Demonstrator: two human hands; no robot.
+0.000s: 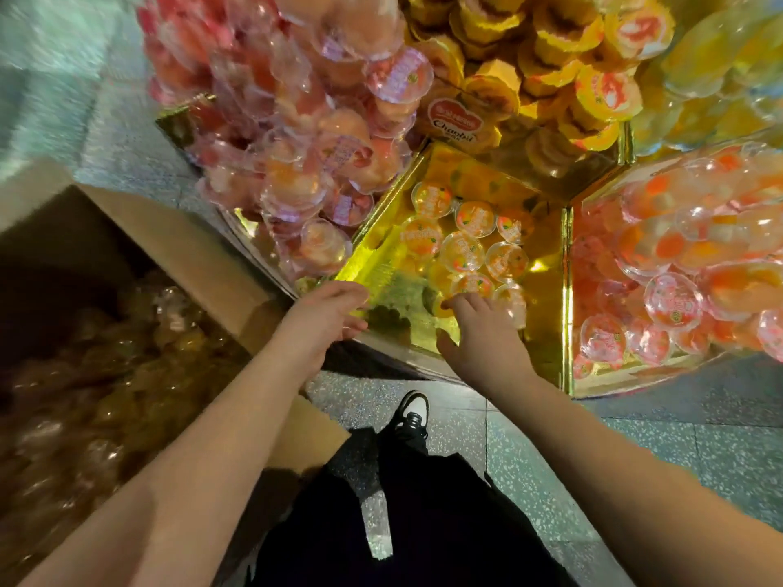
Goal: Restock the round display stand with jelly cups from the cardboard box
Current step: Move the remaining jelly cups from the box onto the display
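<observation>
The round display stand (pixel 566 298) has gold mirrored compartments. Its middle compartment holds several orange jelly cups (pixel 462 249) lying low on the mirrored floor. My right hand (pixel 476 332) reaches into that compartment, its fingers stretched out and touching the nearest cups. My left hand (pixel 324 317) hovers at the compartment's left front corner with relaxed fingers and nothing visible in it. The open cardboard box (pixel 190 247) stands on the floor at the left, with more jelly cups (pixel 106 353) dim inside it.
Pink cups (pixel 296 163) are heaped in the compartment to the left, yellow cups (pixel 551 57) at the back, red-orange cups (pixel 678 256) to the right. My black-and-white shoe (pixel 412 417) stands on the speckled floor (pixel 551 451) just below the stand.
</observation>
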